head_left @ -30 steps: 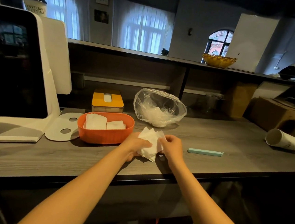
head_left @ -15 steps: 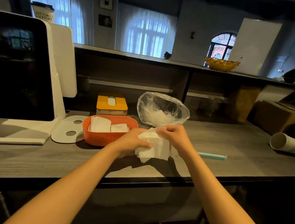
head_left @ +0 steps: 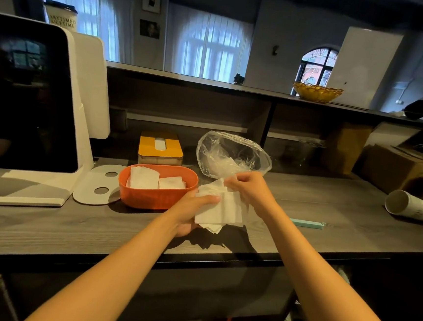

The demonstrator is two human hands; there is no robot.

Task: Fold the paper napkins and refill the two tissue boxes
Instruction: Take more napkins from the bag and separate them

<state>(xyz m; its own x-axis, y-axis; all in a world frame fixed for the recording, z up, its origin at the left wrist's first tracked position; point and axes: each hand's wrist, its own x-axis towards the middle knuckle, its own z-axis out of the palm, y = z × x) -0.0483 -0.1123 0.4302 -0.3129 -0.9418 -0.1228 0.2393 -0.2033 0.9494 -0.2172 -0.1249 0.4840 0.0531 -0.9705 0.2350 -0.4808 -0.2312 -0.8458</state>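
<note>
The orange box (head_left: 156, 189) on your worktop (head_left: 328, 211) holds two folded napkins; behind it sits the yellow-lidded box (head_left: 161, 147). Just right, your left hand (head_left: 192, 210) grips the napkin stack (head_left: 220, 207), your right hand (head_left: 247, 188) pinches its top. Behind, the plastic bag (head_left: 232, 155) holds more napkins.

White paper napkins (head_left: 222, 210) in a loose stack held above the worktop's front edge, orange tissue box (head_left: 157, 187) open with two folded napkins inside, yellow-lidded tissue box (head_left: 161, 148) closed behind it
</note>
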